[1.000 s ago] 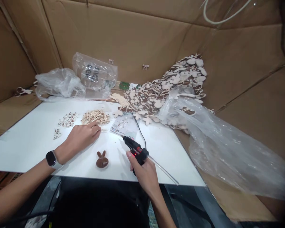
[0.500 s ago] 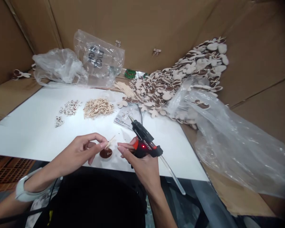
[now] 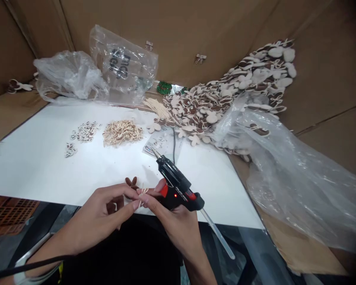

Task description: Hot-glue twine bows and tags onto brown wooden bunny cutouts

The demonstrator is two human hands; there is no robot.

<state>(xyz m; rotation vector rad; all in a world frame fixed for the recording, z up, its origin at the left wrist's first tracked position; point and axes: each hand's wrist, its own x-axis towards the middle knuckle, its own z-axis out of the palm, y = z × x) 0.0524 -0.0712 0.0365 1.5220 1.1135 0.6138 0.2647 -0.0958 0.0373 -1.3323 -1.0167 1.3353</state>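
Observation:
Fingertips of my left hand (image 3: 105,211) pinch a small piece of cream cord (image 3: 142,192) that looks looped. My right hand (image 3: 179,223) is wrapped round the handle of a black and red glue gun (image 3: 175,178), its nozzle aimed up and to the left, with a red light lit. The thumb and a finger of that same hand meet the cord beside my left fingertips. Just behind the fingers, a brown felt piece with ear-like tips (image 3: 131,182) lies on the white table (image 3: 41,166), partly hidden. A clear glue stick (image 3: 218,233) sticks out of the gun's rear.
Piles of cream cord bits (image 3: 123,132) and small brown-white bits (image 3: 87,131) lie to the left. A heap of brown and cream felt pieces (image 3: 207,103) rises at the back right, beside clear plastic bags (image 3: 296,170). Cardboard walls (image 3: 178,23) enclose the table.
My hands have come together and lower, and both now pinch the cord. The glue gun has shifted slightly down and left with my right hand. The brown piece shows ear-like tips now.

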